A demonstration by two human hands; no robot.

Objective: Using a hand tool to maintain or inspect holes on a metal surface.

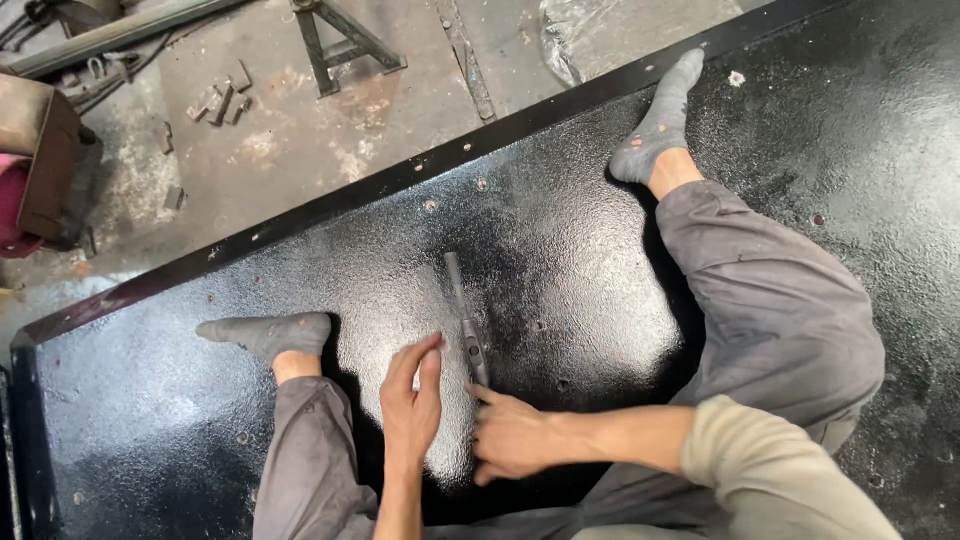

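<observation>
Tool (466,325) looks stiff, heavy steel; I'd grip its near end. Right hand (510,435) pinches there, left hand (413,405) open beside it.

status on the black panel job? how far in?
Done: the black panel already shows a glossy textured coat across its face and raised rim. In hand: the right hand touches the handle end of a grey metal tool lying flat on the panel; the left hand is open beside it, holding nothing. Left: small holes dot the panel; I can't tell which have been worked.
</observation>
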